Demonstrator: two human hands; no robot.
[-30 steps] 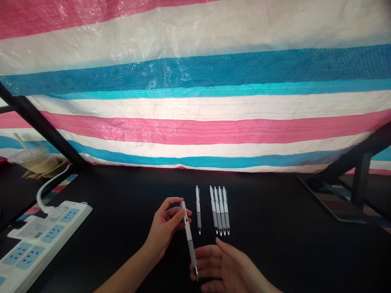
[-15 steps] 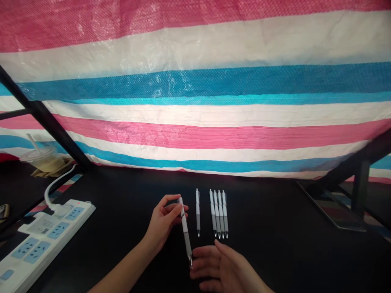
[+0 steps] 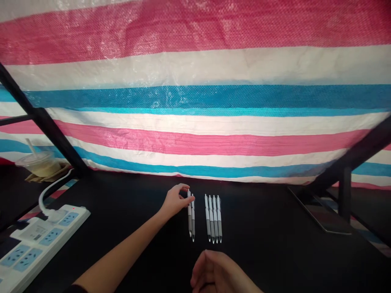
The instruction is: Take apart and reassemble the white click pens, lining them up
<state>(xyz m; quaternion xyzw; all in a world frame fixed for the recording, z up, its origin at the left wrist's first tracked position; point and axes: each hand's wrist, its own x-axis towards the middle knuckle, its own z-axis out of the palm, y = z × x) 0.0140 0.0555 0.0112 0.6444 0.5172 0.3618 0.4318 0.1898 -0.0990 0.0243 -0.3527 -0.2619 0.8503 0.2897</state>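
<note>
Touching down at the top end of a white retractable pen, the left hand has its fingers bunched together around the clip end. Can't tell from here whether that's a true pinch or just contact, as the fingertips hide the spot! That pen lies on the black table right beside a second white pen, the pair almost touching, grey grips and metal tips pointing toward the person. Just to the right, a row of four matching pens sits side by side, tips the same way. Down at the bottom edge, the right hand is curled loosely, nothing visible in it, near the pens but apart from them. Over on the left, a white power strip lies on the table with a white cable plugged in, and beyond it sits a plastic cup with a straw. Behind everything hangs a striped pink, white and blue tarp, crossed by black metal struts.
</note>
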